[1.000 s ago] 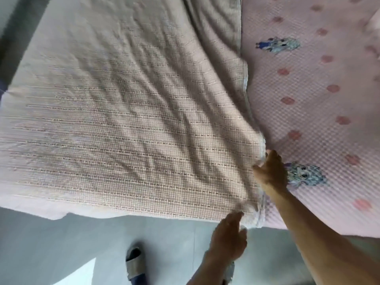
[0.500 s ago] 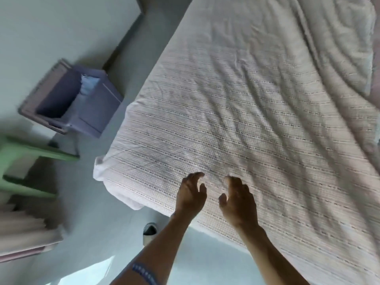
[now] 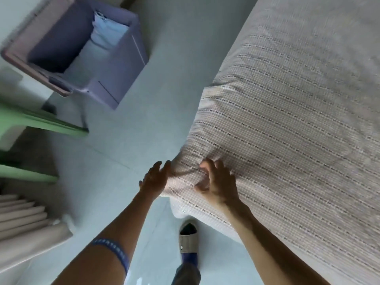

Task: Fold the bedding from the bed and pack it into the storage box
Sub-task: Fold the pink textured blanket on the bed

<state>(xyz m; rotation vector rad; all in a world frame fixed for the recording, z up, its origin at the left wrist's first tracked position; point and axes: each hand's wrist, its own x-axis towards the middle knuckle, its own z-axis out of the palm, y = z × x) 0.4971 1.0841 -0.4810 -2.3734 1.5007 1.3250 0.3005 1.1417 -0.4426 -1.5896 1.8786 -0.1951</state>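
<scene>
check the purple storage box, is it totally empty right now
No, the purple storage box on the floor already holds a light blue folded item standing against its inner wall.

Both hands at blanket (image 3: 287, 140) corner, storage box (image 3: 82, 48) beyond

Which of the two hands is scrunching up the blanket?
The right hand: its fingers curl into the striped blanket and bunch it. The left hand is flat and open at the blanket's corner edge, gripping nothing.

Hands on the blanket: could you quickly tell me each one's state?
Left hand: open, fingertips at the blanket corner.
Right hand: gripping bunched blanket.
</scene>
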